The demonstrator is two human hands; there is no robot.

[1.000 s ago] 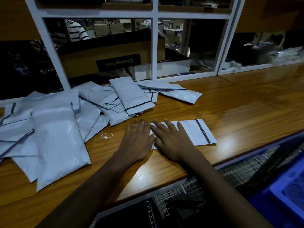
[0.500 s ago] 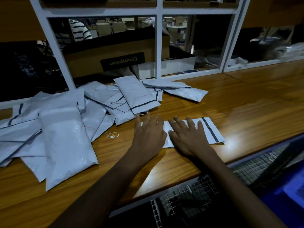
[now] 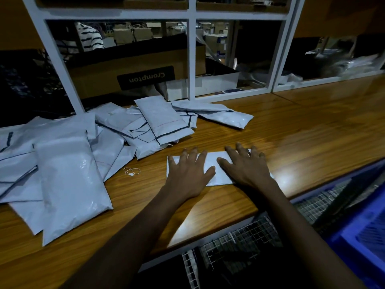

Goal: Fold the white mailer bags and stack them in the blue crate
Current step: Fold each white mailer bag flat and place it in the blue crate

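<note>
Mailer bag (image 3: 212, 159) lies long axis left-right; left hand (image 3: 187, 174), right hand (image 3: 248, 171) press it, fingers spread.

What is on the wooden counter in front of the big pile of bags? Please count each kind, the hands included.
hands: 2 (left hand, right hand)
mailer bag pressed flat under both hands: 1
string loop: 1
Total: 4

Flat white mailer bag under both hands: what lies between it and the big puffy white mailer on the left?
Head view: a small white looped string on wooden tabletop, nearer the puffy mailer than the flat bag.
</note>
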